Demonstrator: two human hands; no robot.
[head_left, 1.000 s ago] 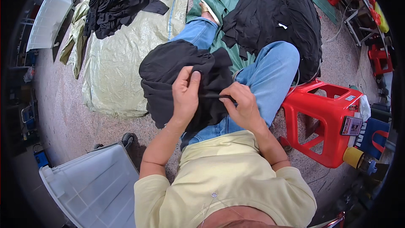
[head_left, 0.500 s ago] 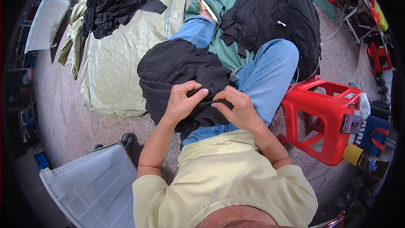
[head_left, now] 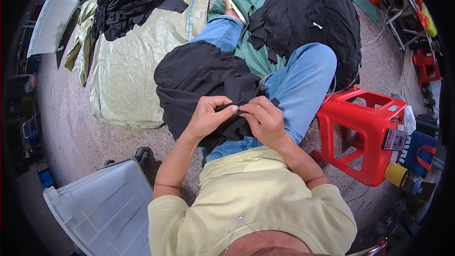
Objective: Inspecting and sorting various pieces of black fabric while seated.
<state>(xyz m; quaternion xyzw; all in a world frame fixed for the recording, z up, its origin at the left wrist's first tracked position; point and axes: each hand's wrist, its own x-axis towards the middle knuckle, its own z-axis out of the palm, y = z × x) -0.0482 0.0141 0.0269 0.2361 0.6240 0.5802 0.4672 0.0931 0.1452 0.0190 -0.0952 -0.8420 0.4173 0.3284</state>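
Brought left hand [head_left: 208,117] and right hand [head_left: 268,122] closer together since before. Pinching black cloth [head_left: 201,73] with both, over blue jeans [head_left: 307,73].

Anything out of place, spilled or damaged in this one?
Nothing looks spilled or damaged. One small oddity: a white piece, perhaps a label, on the black fabric heap at upper right, conspicuous against all that black. The pinched black cloth looks merely rumpled.

Single view, taken from above by a head-worn fisheye, aimed steeply down: shirt [head_left: 256,185] caught close at lower edge, left hand [head_left: 206,119] and right hand [head_left: 266,122] framed near centre, floor [head_left: 125,144] taken in around, rim blacked out.
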